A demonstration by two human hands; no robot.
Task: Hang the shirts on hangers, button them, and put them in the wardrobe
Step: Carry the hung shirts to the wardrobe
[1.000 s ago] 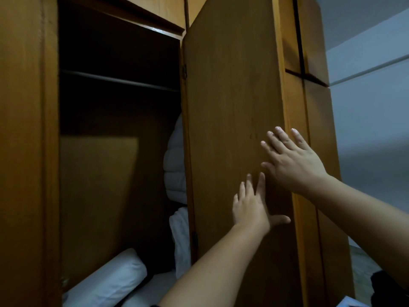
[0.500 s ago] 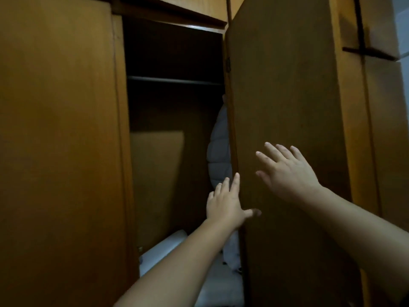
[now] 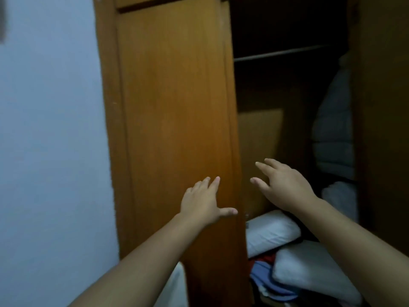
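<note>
Both hands flat-fingered: L hand (image 3: 202,201) on wardrobe door (image 3: 174,120), R hand (image 3: 284,187) mid-air.

hands (image 3: 204,201): 2 | wardrobe doors (image 3: 177,129): 2 | pillows (image 3: 271,232): 2 | rail (image 3: 281,53): 1

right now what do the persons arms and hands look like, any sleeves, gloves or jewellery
Both forearms are bare as far back as the view reaches, with no sleeve showing on either. The left hand and right hand wear no gloves, and no rings, bracelet or watch show at the fingers or wrists. Fingernails look short and unpainted, though the dim, slightly blurred picture limits finer detail.
</note>
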